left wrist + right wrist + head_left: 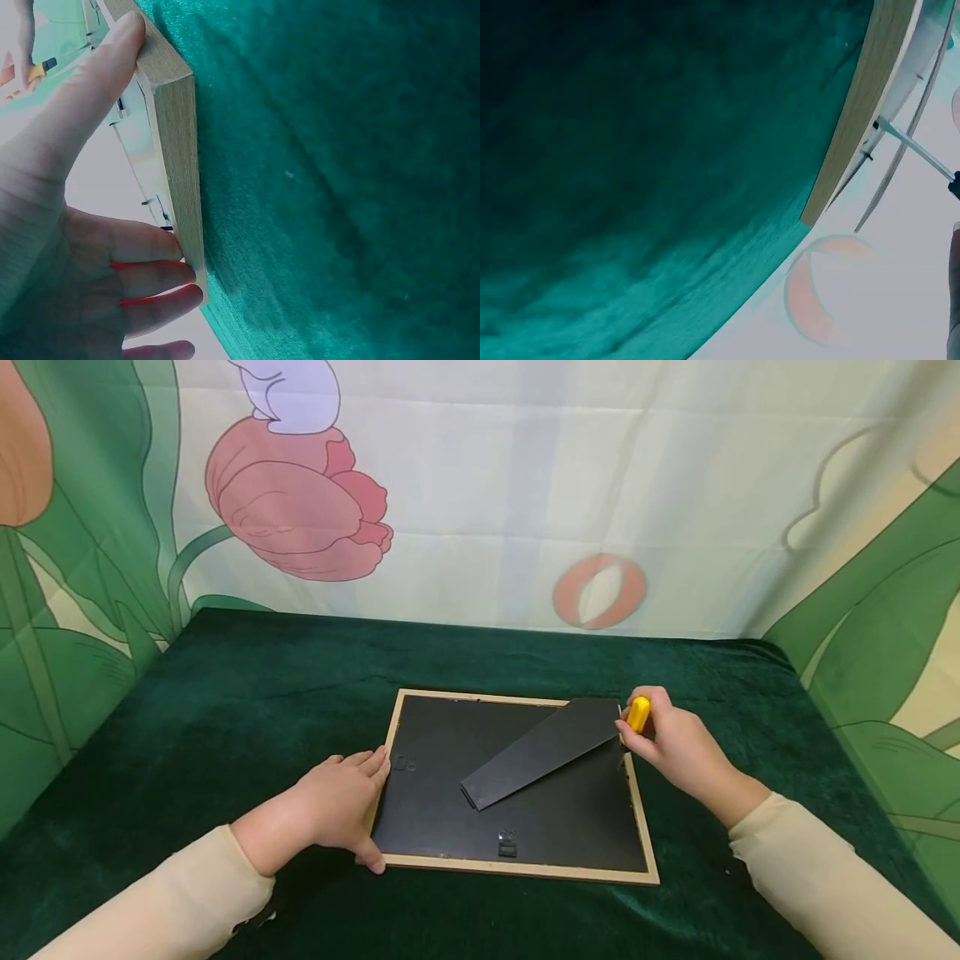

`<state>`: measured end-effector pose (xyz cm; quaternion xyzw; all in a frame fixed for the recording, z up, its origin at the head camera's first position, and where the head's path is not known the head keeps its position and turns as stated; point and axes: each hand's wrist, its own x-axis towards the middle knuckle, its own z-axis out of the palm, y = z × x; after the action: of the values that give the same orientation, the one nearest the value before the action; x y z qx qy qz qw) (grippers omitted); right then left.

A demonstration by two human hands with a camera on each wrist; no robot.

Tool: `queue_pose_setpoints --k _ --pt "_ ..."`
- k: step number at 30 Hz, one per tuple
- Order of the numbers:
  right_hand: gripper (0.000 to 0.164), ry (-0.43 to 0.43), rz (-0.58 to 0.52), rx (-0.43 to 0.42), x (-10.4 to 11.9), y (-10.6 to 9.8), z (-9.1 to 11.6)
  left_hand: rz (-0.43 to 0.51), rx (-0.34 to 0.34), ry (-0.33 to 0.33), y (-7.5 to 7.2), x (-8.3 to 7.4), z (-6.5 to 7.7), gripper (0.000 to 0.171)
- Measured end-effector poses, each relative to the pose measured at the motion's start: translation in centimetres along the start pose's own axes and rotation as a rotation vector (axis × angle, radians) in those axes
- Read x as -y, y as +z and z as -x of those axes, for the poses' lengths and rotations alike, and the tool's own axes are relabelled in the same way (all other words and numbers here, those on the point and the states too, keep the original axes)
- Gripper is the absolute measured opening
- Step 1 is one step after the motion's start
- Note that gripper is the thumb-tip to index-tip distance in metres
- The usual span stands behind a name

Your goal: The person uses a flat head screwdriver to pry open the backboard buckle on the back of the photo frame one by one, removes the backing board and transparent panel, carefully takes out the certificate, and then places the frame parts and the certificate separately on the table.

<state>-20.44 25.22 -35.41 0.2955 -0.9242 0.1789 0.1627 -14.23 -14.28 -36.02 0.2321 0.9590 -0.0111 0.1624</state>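
Observation:
A picture frame (525, 867) with a light wood border lies face down, black backing (435, 810) up. Its black easel leg (543, 752) slants up from the backing toward the upper right. My left hand (337, 802) rests along the frame's left side, thumb at the near corner; the left wrist view shows its fingers nearly straight against the wood edge (178, 150). At the right side my right hand (678, 743) grips the yellow handle of a screwdriver (639, 714). In the right wrist view the metal shaft (926, 154) reaches the border's inner edge, beside a small dark tab (868, 156).
Dark green velvet cloth (262, 685) covers the table under the frame. A printed curtain (465, 485) with flowers and leaves hangs behind and at both sides. Small metal hangers (507, 843) sit on the backing near its bottom and left edges.

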Motion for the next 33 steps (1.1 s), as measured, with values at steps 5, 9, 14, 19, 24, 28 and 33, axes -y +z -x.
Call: queue_pose_setpoints --k 5,9,14,19,24,28,33 --pt "0.039 -0.068 0.088 0.039 0.8 0.2 -1.0 0.001 -0.007 0.006 0.1 0.0 -0.1 0.119" --pt "0.036 -0.081 0.132 0.086 1.3 0.3 -1.7 -0.009 -0.004 0.005 0.1 -0.1 -0.2 0.119" --pt "0.039 -0.111 0.161 0.137 1.5 0.5 -2.4 -0.007 -0.003 0.001 0.0 -0.1 -0.2 0.119" --pt "0.042 -0.137 0.177 0.180 1.8 0.7 -2.9 0.007 0.007 -0.005 0.0 0.0 -0.1 0.121" --pt "0.042 -0.164 0.186 0.241 2.6 1.1 -3.8 0.014 0.020 -0.012 0.0 0.2 -0.2 0.122" --pt "0.041 -0.201 0.190 0.303 3.1 1.6 -4.5 0.020 0.020 -0.011 0.1 0.2 -0.2 0.122" --pt "0.043 -0.217 0.204 0.350 3.1 2.1 -4.9 0.017 0.021 -0.007 0.0 0.2 -0.2 0.122"
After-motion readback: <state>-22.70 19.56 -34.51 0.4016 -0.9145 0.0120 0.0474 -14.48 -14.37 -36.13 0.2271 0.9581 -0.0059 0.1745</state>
